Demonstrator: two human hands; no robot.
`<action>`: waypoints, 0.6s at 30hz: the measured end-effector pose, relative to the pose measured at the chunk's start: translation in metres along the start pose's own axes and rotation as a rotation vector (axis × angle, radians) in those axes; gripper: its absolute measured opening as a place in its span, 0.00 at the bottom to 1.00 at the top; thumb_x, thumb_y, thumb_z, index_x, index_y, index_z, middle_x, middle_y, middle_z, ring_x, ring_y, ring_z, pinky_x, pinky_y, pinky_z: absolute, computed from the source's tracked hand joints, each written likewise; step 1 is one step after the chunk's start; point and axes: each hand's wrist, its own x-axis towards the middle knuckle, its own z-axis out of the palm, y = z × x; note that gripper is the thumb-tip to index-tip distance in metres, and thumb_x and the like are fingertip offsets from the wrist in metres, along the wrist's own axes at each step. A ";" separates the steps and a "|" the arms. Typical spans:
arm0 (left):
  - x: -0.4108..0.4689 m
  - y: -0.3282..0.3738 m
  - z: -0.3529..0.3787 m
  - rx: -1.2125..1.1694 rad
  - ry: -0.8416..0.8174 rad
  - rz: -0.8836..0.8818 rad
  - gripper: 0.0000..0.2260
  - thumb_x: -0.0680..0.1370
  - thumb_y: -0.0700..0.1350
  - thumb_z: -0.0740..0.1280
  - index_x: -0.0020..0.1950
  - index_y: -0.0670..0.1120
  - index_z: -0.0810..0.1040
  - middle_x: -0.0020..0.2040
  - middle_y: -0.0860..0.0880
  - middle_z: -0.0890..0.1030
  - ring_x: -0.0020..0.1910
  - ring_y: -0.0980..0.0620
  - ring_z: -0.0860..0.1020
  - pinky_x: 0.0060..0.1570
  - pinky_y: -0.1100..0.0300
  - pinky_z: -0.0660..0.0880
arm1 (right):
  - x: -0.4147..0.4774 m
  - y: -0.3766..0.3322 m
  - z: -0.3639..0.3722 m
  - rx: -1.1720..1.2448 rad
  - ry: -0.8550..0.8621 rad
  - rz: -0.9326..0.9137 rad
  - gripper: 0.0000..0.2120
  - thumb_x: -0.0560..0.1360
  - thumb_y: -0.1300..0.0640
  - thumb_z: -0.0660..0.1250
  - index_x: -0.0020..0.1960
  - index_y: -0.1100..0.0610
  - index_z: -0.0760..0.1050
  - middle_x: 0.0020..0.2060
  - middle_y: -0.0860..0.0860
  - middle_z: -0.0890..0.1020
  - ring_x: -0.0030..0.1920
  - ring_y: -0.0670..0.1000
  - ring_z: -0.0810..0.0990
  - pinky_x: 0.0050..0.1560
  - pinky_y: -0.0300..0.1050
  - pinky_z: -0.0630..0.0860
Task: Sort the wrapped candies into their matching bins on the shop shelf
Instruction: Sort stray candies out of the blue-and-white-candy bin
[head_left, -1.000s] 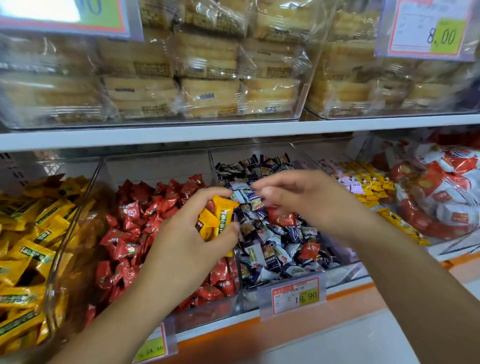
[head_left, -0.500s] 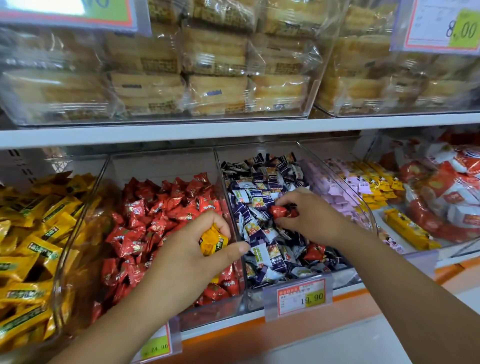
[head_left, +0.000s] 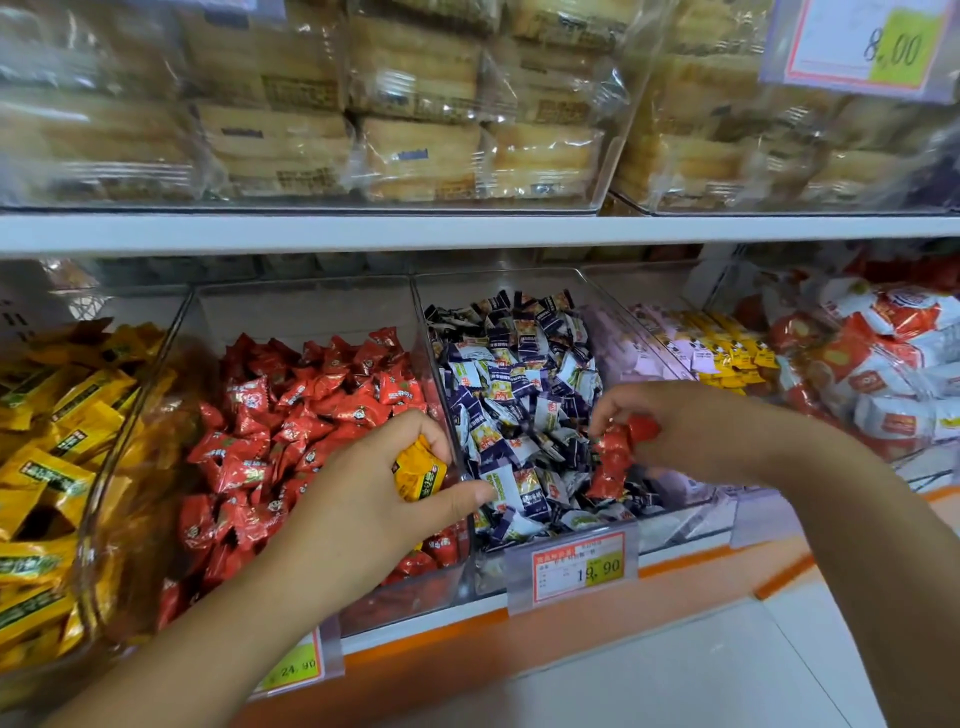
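Straddling the clear divider (head_left: 435, 374), the left hand (head_left: 363, 512) grips yellow candy (head_left: 418, 469).

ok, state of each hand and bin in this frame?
left grip: holds yellow candy, over red bin
right grip: pinches red candies, over blue-white bin
red bin: heaped with its own kind
blue-white bin: heaped; stray red candy lies inside
yellow bin: heaped, untouched

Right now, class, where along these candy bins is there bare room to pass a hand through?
Free: the bare rear of the red-candy bin, behind its pile; the orange ledge right of the 19.90 tag. Crowded: the purple-candy bin, around the left hand and right hand.
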 end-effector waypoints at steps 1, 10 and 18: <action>0.000 0.000 0.000 0.006 0.003 0.003 0.20 0.64 0.68 0.68 0.44 0.55 0.71 0.27 0.48 0.64 0.24 0.57 0.60 0.25 0.64 0.57 | 0.000 -0.001 0.004 -0.064 -0.056 0.004 0.20 0.76 0.66 0.61 0.52 0.40 0.75 0.43 0.45 0.80 0.36 0.48 0.79 0.34 0.37 0.71; -0.004 0.007 0.000 0.019 0.001 0.014 0.19 0.64 0.65 0.67 0.43 0.52 0.72 0.22 0.53 0.64 0.22 0.56 0.60 0.22 0.65 0.57 | -0.001 0.007 0.023 0.069 -0.146 -0.083 0.19 0.75 0.56 0.71 0.59 0.37 0.73 0.49 0.34 0.76 0.41 0.33 0.75 0.37 0.24 0.69; -0.004 0.005 -0.001 0.004 -0.009 0.023 0.19 0.64 0.67 0.67 0.43 0.54 0.71 0.25 0.52 0.64 0.23 0.56 0.60 0.23 0.65 0.57 | 0.003 0.005 0.028 0.235 0.024 -0.076 0.08 0.72 0.53 0.74 0.47 0.40 0.81 0.42 0.40 0.81 0.35 0.36 0.78 0.34 0.28 0.71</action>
